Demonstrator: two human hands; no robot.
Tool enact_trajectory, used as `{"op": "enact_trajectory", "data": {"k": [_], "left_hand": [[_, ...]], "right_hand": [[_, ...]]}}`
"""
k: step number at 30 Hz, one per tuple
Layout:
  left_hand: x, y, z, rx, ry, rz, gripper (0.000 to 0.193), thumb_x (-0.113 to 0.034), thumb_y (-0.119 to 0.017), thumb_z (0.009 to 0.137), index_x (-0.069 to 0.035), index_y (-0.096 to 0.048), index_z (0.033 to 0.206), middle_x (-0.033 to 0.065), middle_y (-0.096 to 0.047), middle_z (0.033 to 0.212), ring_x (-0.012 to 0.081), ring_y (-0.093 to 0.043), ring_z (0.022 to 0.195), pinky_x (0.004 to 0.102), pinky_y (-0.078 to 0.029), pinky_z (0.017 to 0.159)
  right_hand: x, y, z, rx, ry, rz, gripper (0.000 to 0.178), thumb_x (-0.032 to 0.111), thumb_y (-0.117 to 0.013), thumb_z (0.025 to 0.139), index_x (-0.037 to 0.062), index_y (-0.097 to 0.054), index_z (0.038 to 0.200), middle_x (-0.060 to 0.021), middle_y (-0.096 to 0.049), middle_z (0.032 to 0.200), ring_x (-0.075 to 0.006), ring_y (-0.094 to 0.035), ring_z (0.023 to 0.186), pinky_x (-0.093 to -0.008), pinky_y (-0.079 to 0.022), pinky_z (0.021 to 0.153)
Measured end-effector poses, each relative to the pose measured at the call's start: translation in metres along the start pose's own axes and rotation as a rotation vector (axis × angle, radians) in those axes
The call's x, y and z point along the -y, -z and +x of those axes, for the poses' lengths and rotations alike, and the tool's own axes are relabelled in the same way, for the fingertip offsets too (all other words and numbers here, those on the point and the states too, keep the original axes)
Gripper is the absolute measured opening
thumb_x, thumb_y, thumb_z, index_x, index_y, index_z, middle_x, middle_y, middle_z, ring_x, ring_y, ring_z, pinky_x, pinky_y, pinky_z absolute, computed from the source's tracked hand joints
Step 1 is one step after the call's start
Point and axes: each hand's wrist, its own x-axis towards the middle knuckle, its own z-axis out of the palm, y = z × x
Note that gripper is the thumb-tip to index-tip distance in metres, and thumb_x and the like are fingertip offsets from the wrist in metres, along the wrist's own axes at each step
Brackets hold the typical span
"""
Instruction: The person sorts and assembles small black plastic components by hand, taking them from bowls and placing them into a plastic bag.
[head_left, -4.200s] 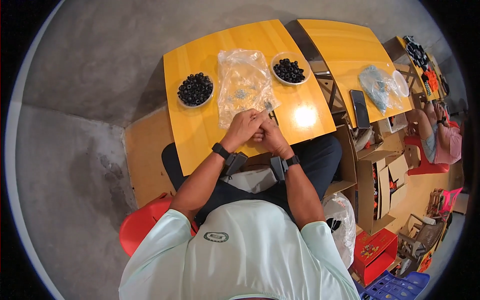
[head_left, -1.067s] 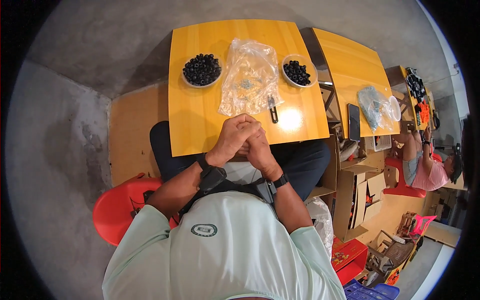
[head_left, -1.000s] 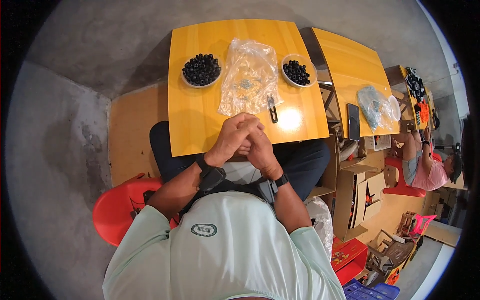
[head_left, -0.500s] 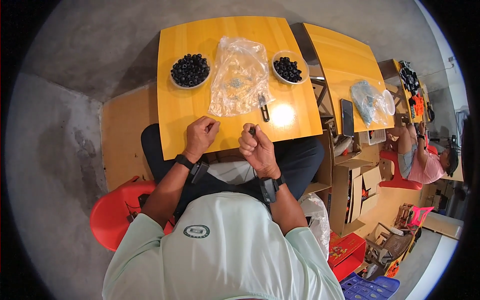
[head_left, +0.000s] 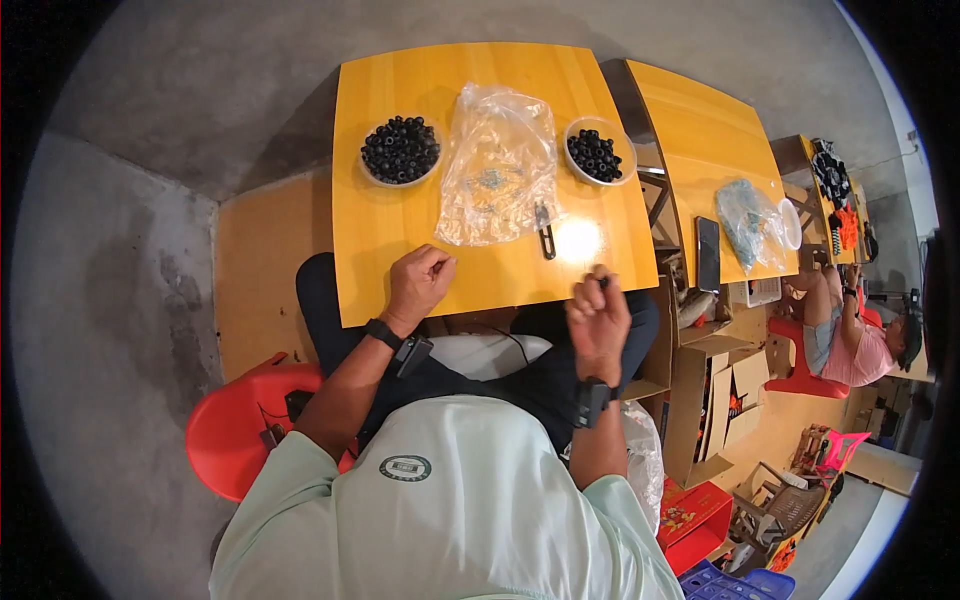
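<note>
My left hand [head_left: 418, 286] rests at the near edge of the yellow table, its fingers curled closed; anything inside is hidden. Just off the table's near right corner, my right hand [head_left: 598, 325] pinches a small black part [head_left: 603, 283] between thumb and fingers. A clear plastic bag [head_left: 496, 190] with small metallic pieces lies mid-table. By its lower right corner is a narrow black slotted tool [head_left: 545, 232]. Left of the bag stands a clear tub heaped with black bead-like parts [head_left: 401, 150]. A second tub holds similar black parts [head_left: 595, 157] on the right.
Beside my yellow table [head_left: 375, 240], another table [head_left: 700, 130] carries a phone [head_left: 708, 255], a plastic bag [head_left: 748, 225] and a white lid-like disc [head_left: 789, 224]. Cardboard boxes [head_left: 700, 400] stand below it. A red stool [head_left: 235, 425] is at my left. Another person [head_left: 850, 340] sits far right.
My right hand has moved right and slightly nearer to me with the small black part, away from my left hand. The left hand stays closed at the table edge. The whole view has shifted slightly.
</note>
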Motion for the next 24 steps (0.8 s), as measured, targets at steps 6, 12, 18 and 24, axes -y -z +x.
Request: {"op": "enact_trajectory", "data": {"k": [6, 12, 18, 24], "left_hand": [[0.000, 0.003, -0.002, 0.005, 0.023, 0.006, 0.012, -0.009, -0.071, 0.082, -0.003, -0.063, 0.076, 0.0114, -0.061, 0.068, 0.0270, -0.062, 0.060, 0.0351, -0.047, 0.054], [-0.004, -0.001, 0.001, 0.026, 0.016, -0.019, 0.011, -0.009, -0.070, 0.083, -0.004, -0.063, 0.076, 0.0118, -0.060, 0.068, 0.0277, -0.062, 0.062, 0.0356, -0.047, 0.055], [0.001, 0.005, 0.000, 0.005, 0.026, -0.033, 0.010, -0.005, -0.069, 0.084, -0.002, -0.064, 0.076, 0.0102, -0.059, 0.066, 0.0222, -0.060, 0.058, 0.0317, -0.046, 0.053], [-0.003, -0.001, 0.003, 0.040, 0.011, -0.033, 0.010, -0.003, -0.070, 0.083, 0.000, -0.063, 0.077, 0.0101, -0.059, 0.068, 0.0217, -0.059, 0.057, 0.0307, -0.045, 0.053]], "right_hand": [[0.075, 0.018, -0.054, -0.144, 0.337, -0.124, 0.021, 0.022, -0.052, 0.102, 0.0051, -0.054, 0.115, 0.0025, -0.038, 0.077, -0.0094, -0.036, 0.069, -0.0234, -0.034, 0.058], [0.119, 0.075, -0.123, -0.337, 0.435, -0.176, 0.019, 0.020, -0.051, 0.103, 0.0052, -0.055, 0.115, 0.0025, -0.040, 0.077, -0.0097, -0.038, 0.068, -0.0236, -0.034, 0.058], [0.115, 0.111, -0.144, -0.708, 0.380, -0.283, 0.020, 0.021, -0.061, 0.097, 0.0076, -0.059, 0.111, 0.0031, -0.049, 0.079, -0.0092, -0.045, 0.069, -0.0236, -0.036, 0.058], [0.118, 0.123, -0.157, -0.788, 0.343, -0.333, 0.021, 0.021, -0.062, 0.096, 0.0062, -0.059, 0.111, 0.0012, -0.052, 0.079, -0.0108, -0.048, 0.069, -0.0239, -0.039, 0.060]]}}
